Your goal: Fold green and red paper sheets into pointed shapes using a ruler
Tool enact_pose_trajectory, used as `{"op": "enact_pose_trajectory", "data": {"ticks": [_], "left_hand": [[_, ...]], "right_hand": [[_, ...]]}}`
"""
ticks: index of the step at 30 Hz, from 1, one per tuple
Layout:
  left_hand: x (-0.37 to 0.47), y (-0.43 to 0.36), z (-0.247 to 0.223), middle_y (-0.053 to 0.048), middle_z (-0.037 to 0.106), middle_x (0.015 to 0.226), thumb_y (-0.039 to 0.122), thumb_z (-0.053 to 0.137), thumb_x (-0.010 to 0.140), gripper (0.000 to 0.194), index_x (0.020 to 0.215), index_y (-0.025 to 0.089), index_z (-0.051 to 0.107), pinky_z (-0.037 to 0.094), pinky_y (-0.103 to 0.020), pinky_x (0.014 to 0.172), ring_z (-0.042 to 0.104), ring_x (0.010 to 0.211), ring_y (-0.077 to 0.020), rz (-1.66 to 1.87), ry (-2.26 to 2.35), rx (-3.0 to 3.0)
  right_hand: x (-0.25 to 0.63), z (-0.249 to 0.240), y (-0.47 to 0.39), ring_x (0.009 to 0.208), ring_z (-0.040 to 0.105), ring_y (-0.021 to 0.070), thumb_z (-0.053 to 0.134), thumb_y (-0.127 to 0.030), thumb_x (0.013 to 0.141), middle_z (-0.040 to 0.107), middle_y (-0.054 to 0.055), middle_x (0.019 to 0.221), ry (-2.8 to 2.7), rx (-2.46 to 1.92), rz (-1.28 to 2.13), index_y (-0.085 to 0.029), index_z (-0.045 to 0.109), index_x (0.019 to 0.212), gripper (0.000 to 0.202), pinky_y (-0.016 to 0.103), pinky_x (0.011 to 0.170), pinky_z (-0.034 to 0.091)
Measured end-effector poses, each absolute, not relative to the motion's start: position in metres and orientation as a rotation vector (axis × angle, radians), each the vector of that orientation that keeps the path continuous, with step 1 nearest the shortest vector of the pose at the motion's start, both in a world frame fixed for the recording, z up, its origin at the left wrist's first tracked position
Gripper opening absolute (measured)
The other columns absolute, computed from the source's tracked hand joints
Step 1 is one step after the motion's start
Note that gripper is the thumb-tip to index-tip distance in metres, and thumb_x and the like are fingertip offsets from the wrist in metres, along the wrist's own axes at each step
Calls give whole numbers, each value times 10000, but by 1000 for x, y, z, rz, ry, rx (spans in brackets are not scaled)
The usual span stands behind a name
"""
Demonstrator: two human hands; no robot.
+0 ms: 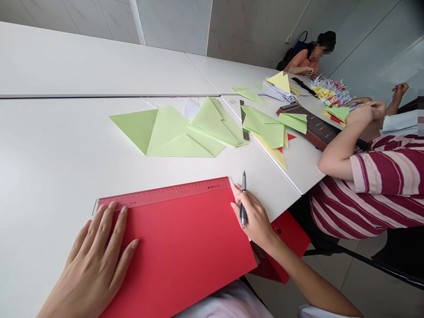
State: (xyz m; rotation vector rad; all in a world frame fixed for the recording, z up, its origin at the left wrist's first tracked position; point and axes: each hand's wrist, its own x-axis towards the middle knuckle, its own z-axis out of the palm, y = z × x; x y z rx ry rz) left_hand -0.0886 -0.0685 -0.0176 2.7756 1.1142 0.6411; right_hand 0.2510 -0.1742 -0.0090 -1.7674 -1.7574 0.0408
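Note:
A red sheet of paper (188,247) lies on the table in front of me, its near edge reaching past the table edge. Along its far edge is a clear plastic ruler (165,192). My left hand (96,251) rests flat, fingers spread, with the fingertips on the ruler's left end and the thumb on the red sheet. At the ruler's right end, my right hand (256,218) holds a pen (244,182) between its fingers, tip pointing away from the paper. The thumb and fingertips of that hand touch the corner of the sheet and ruler.
Folded green papers (179,134) lie beyond the ruler, with more green sheets (265,126) to the right. A paper trimmer (318,126) stands near a co-worker's striped sleeve (391,172). Farther back are a pile of paper pieces (334,90) and another person (301,62). A red box (291,243) is below the table edge.

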Motion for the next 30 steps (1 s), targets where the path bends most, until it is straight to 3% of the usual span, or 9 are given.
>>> {"op": "enact_pose_trajectory", "data": {"ticks": [4,9,14,19,23,28,30], "left_hand": [[-88,-69,-18,-44,172,1637,498,247,983,647,1573,307,62,194,-558,1210,215,1488,-338,648,1154,2744],[-87,-69,-17,-111,171,1632,417,177,996,626,1578,230,41,209,-570,1192,201,1490,-344,617,1163,2830],[-86,-71,-14,-110,200,1625,468,179,998,636,1578,235,58,214,-556,1194,227,1482,-349,624,1177,2804],[-86,-71,-17,-109,173,1631,387,189,1014,609,1578,199,59,178,-500,1216,179,1501,-312,624,1180,2891],[-88,-73,-19,-145,174,1625,408,200,1024,624,1577,158,55,216,-494,1201,177,1499,-322,594,1226,2962],[-86,-83,-12,-189,150,1620,400,273,1028,660,1573,136,8,238,-524,1191,143,1501,-340,473,1251,2914],[-85,-87,-10,-183,149,1620,400,283,1031,669,1571,142,-14,235,-516,1199,140,1503,-327,423,1281,2898]], "right_hand": [[251,-10,-174,976,661,254,453,-215,995,652,80,874,-1747,-1768,49,-240,545,1040,106,462,959,553],[250,-9,-174,944,662,240,454,-192,991,623,48,801,-1751,-1744,42,-254,501,939,94,465,995,534],[250,-8,-175,1029,657,241,459,-185,990,641,57,828,-1748,-1752,50,-248,502,945,89,452,982,544],[250,-11,-175,1201,611,264,461,-197,990,688,106,1063,-1748,-1764,56,-245,497,952,71,452,984,542],[250,-15,-181,1290,553,271,455,-222,993,609,124,1332,-1775,-1778,51,-243,480,938,64,421,970,538],[266,-10,-182,1151,646,245,454,-309,991,647,106,1281,-1801,-1855,16,-249,490,958,77,335,845,555],[279,-4,-169,994,692,254,465,-357,973,699,101,1137,-1772,-1940,-85,-247,490,952,115,325,720,543]]}}
